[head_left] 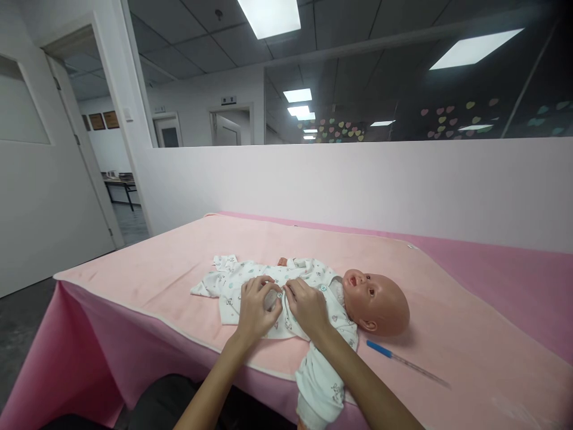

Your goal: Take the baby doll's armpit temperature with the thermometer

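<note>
A baby doll [380, 304] lies on its back on the table, its head to the right. It wears a white printed baby outfit [230, 306] with small snap buttons down the front. My left hand [258, 310] is closed at the doll's belly, thumb and fingers pinching the front edge of the outfit near a snap. Close beside it, my right hand [308, 306] is also closed, its fingertips gripping the same cloth. Part of the edge between the fingers is hidden. The doll's near sleeve [319, 379] hangs over the table's front edge below my right forearm.
Right of the doll lies a thin glass thermometer with a blue end [379, 349]. A peach blanket [156, 269] covers the table over a pink cloth [514, 280]. Behind stands a white half wall [358, 191] with glass above. An open door [45, 179] is at the left.
</note>
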The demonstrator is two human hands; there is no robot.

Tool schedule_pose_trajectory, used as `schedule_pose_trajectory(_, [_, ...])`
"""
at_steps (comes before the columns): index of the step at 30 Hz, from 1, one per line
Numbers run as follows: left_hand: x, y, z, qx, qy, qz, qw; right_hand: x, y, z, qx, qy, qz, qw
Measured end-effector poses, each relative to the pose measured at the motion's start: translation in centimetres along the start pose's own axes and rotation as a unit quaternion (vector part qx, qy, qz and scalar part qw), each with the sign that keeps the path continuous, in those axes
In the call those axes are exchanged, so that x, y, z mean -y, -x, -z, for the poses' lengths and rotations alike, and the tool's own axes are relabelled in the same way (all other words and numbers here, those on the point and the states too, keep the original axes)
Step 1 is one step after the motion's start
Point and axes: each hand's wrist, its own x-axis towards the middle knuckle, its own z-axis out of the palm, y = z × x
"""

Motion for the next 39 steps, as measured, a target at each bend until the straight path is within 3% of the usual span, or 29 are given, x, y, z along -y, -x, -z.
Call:
schedule_pose_trajectory(16, [-0.29,-0.02,0.16,0.010,0.031,-0.008,0.999,0.35,-0.30,0.70,-0.013,-0.016,-0.015,1.000])
schedule_pose_trajectory(39, [-0.09,-0.04,-0.06,0.024,0.052,0.038,0.998,0.24,-0.23,0.61,0.000,-0.035,-0.025,0.999])
